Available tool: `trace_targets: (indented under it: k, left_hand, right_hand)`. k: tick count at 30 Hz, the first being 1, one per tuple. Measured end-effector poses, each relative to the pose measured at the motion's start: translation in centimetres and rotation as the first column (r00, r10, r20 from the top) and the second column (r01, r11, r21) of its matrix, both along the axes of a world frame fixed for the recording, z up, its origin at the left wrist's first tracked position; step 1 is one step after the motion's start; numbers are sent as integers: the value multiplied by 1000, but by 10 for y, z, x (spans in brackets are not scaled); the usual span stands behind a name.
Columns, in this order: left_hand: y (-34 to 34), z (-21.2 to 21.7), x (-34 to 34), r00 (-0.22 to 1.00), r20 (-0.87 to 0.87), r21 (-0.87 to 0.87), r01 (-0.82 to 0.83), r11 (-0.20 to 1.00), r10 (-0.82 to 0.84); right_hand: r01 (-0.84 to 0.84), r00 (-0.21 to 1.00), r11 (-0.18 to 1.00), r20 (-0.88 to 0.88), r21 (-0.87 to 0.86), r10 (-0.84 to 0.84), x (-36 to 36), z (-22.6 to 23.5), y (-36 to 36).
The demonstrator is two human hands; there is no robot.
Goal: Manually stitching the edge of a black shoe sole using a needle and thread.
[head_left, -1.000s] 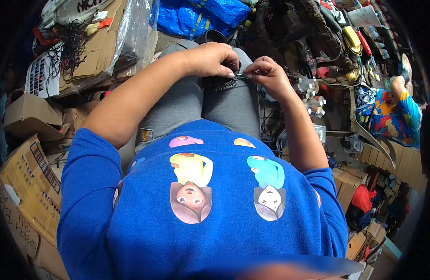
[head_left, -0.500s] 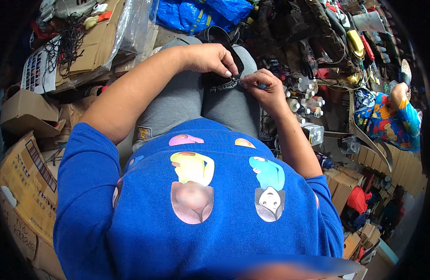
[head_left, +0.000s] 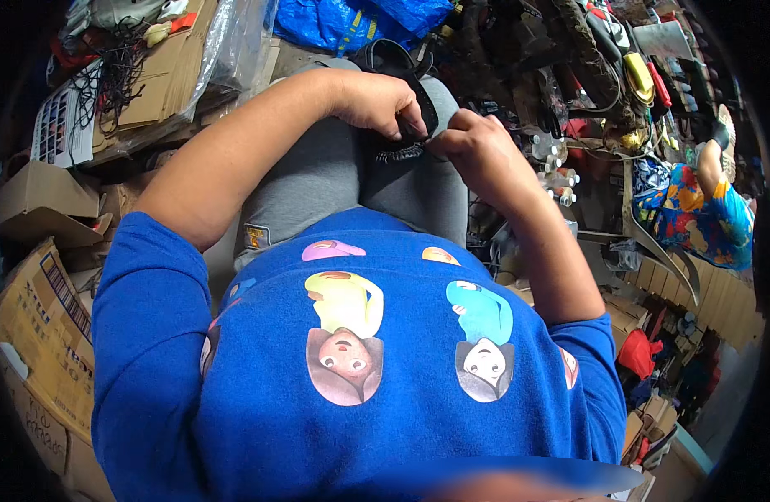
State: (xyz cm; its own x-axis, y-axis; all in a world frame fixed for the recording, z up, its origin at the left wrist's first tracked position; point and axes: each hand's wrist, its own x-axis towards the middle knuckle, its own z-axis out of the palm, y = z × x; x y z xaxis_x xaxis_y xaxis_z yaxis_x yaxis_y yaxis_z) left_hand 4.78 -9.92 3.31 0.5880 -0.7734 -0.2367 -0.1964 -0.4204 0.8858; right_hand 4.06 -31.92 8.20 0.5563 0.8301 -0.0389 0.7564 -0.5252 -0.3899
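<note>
I sit with grey trousers over my knees, and both hands meet above my lap. My left hand (head_left: 375, 102) grips a black strap-like piece (head_left: 410, 84) that curves up from a black sandal (head_left: 376, 57) lying past my knees. My right hand (head_left: 477, 146) pinches the near end of the same black piece, where a dark fringed edge (head_left: 399, 152) shows between the two hands. The fingertips of both hands almost touch. What lies under the hands is hidden.
Cardboard boxes (head_left: 42, 318) stack at my left, with a flat cardboard sheet and tangled black cords (head_left: 125, 75) above them. A blue plastic bag (head_left: 351, 21) lies ahead. Small bottles (head_left: 556, 171) and piled footwear (head_left: 619, 67) crowd the right. Another person in bright patterned clothing (head_left: 694, 209) sits at far right.
My hands have drawn a little closer to my body and together. The black strap now curves up between them, and the right hand's pinch has shifted onto its near end.
</note>
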Motion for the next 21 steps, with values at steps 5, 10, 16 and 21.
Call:
trace_targets:
  k: [5, 10, 16, 21]
  left_hand:
    - [-12, -9, 1, 970, 163, -74, -170, 983, 180]
    - [-13, -20, 8, 960, 155, -120, -216, 969, 233]
    - [-15, -22, -7, 841, 352, -153, -382, 911, 412]
    - [-2, 1, -64, 633, 514, -108, -621, 776, 579]
  right_hand:
    - [-60, 994, 992, -97, -110, 49, 14, -8, 8]
    - [76, 964, 996, -250, -46, -85, 11, -13, 7]
    - [279, 830, 948, -457, -157, -320, 10, -15, 13]
    - [437, 533, 885, -747, -160, -398, 19, -20, -26]
